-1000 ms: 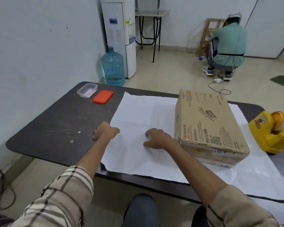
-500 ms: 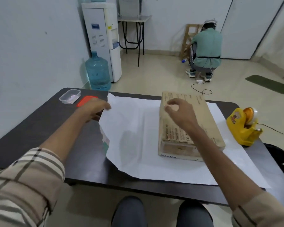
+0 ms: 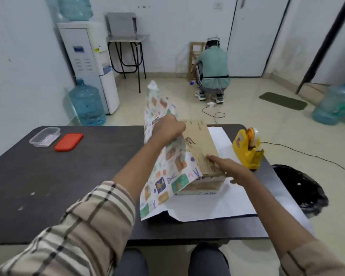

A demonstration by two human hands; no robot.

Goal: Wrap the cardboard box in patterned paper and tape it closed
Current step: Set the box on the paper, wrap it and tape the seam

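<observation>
Since half second ago: your left hand [image 3: 167,128] has swung left edge of patterned paper [image 3: 167,176] up off table [image 3: 68,176] and over cardboard box [image 3: 201,144]; printed side now shows. Left hand clutches that flap above box's far-left top edge. Your right hand [image 3: 231,170] lies flat, fingers straight, pressing box top at near end, grasping nothing. Box sits on paper, right of table centre. Done: box placed, first flap partway over. Left, as I judge it: lay flap flat, bring right side over, fold ends, tape. Tape dispenser [image 3: 247,150] untouched, just right of box.
</observation>
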